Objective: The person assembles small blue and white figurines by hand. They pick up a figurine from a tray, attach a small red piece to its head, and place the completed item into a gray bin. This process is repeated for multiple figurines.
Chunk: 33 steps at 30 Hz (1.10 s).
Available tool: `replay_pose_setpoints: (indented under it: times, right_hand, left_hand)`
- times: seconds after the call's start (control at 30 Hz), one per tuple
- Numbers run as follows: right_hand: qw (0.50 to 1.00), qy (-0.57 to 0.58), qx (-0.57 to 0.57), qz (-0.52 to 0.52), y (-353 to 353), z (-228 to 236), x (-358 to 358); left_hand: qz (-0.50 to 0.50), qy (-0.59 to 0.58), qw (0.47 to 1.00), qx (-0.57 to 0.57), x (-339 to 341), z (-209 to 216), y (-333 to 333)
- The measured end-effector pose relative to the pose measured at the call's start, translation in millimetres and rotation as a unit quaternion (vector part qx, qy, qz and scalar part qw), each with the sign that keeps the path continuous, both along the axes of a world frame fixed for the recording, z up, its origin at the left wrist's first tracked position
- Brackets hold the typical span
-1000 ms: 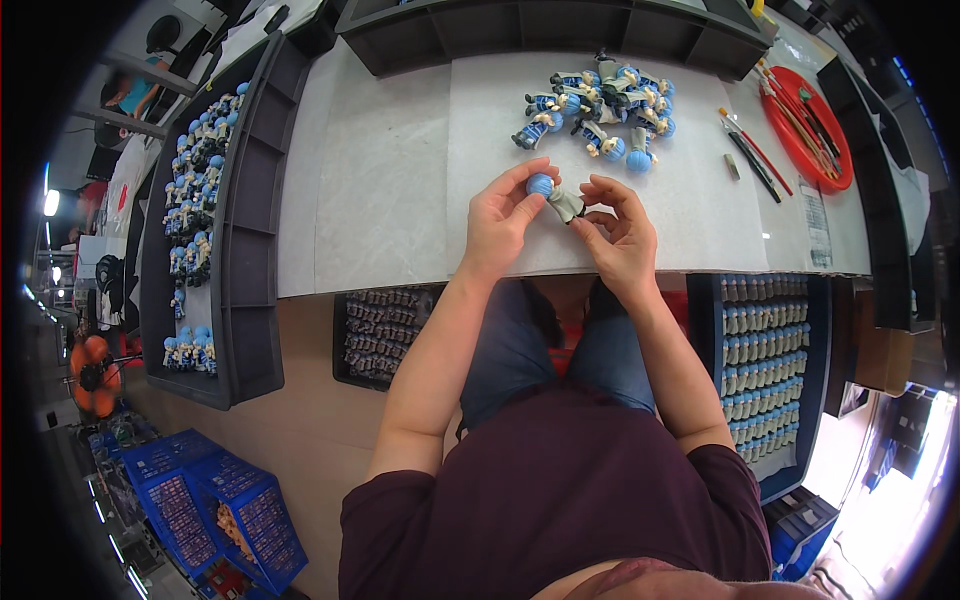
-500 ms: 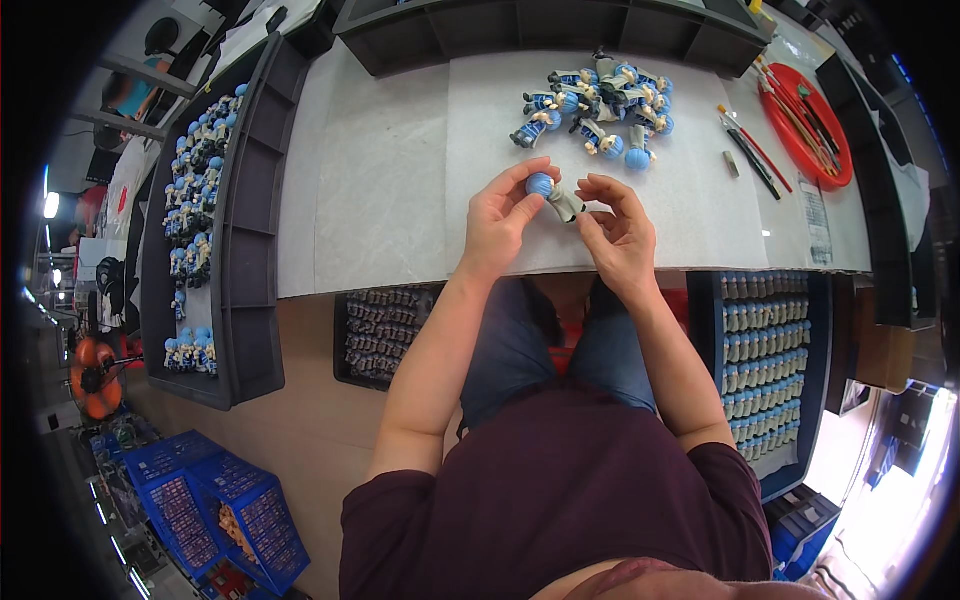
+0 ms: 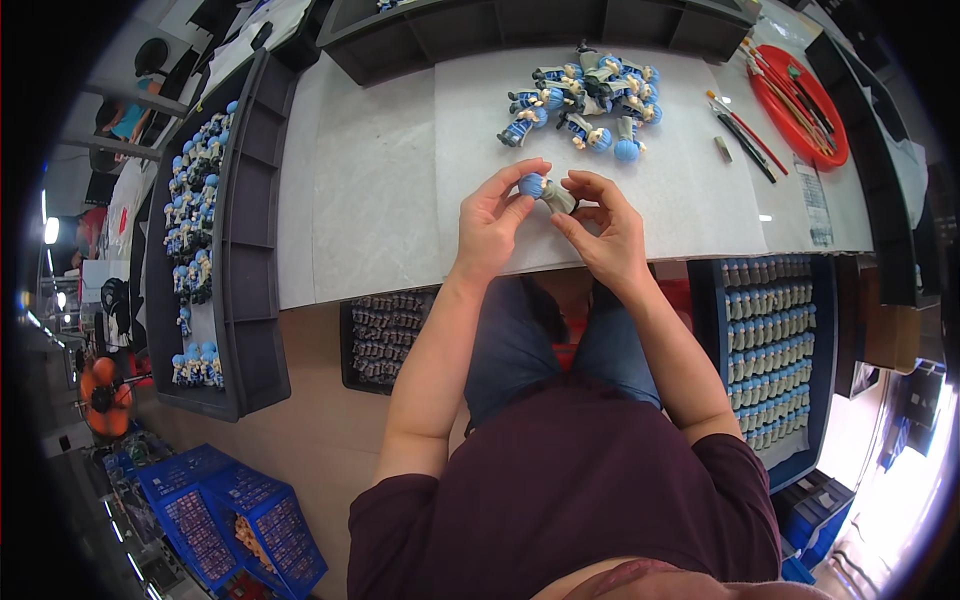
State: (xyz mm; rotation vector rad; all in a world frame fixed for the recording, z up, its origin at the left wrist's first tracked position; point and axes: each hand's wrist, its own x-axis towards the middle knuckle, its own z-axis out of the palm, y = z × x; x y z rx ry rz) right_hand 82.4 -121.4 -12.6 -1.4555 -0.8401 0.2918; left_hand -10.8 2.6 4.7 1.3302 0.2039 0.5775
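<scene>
Here I am with a small blue-haired figurine in a pale grey-green garment [image 3: 560, 198], tilted just above the near edge of the pale covered worktable [image 3: 370, 190]. My left hand [image 3: 487, 225] has it by the round head, thumb and fingers closed in a narrow pinch. My right hand [image 3: 608, 232] curls around the lower end, thumb below, fingers above — whether it grips firmly or only touches, I cannot tell. Just beyond my fingers lies a loose heap of blue-haired figurines [image 3: 590, 95]. Off to the right — a red-handled brush [image 3: 755, 140] and a black-handled brush [image 3: 744, 147], with a round red plastic tray [image 3: 837, 154] of more brushes beside them.
</scene>
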Motion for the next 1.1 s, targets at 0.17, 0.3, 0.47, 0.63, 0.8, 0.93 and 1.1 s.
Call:
replay_pose_setpoints:
  times: [0.17, 0.3, 0.47, 0.63, 0.8, 0.93, 1.1]
  right_hand:
    - [0.999, -0.009, -0.035, -0.040, -7, 9, 3]
    - [0.997, -0.051, 0.046, -0.046, -8, -1, 6]
    - [0.985, 0.030, 0.131, -0.110, -97, 15, 15]
    - [0.889, -0.038, -0.028, -0.455, -280, -17, 22]
    - [0.692, -0.005, -0.293, -0.660, -480, -92, -41]
    - [0.587, 0.116, -0.437, -0.671, -566, -132, -109]
    - [0.587, 0.212, -0.482, -0.615, -578, -156, -130]
  left_hand:
    - [-0.007, -0.002, 1.000, 0.007, 9, -1, -2]
    - [0.033, -0.025, 0.999, -0.032, 11, -13, 1]
    - [0.065, 0.064, 0.996, 0.014, 9, -13, 0]
    - [0.059, 0.095, 0.990, 0.088, 13, -15, 4]
    - [0.071, 0.101, 0.986, 0.113, 11, -16, -1]
    - [0.058, 0.110, 0.984, 0.130, 12, -12, -4]
    - [0.060, 0.121, 0.981, 0.142, 13, -13, -4]
